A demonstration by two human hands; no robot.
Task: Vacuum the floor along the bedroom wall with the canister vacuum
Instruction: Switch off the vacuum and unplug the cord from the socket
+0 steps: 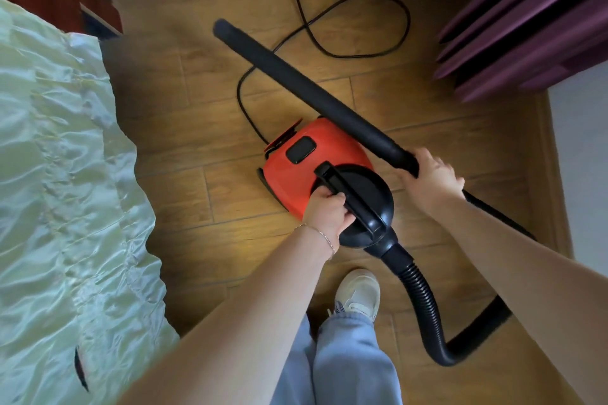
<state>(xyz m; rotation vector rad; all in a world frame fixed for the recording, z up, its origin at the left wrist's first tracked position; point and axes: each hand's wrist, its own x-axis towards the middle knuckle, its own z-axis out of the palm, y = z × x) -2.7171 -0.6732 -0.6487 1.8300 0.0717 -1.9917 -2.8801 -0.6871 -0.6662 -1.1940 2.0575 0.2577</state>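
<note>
A red and black canister vacuum [316,154] stands on the wooden floor [204,194] in front of me. My left hand [327,210] grips its black carry handle [348,197] from the left. My right hand [431,179] holds the near end of the black wand [306,89], which points away to the upper left with its open tip [222,28] above the floor. A ribbed black hose [424,299] loops from the canister's front round to the right and up to the wand.
A bed with a pale green satin cover [65,207] fills the left side. Purple curtains [533,20] hang at the upper right above a pale wall and wooden skirting [556,174]. The black power cord [358,26] lies looped on the floor beyond the canister. My shoe [360,293] is close behind it.
</note>
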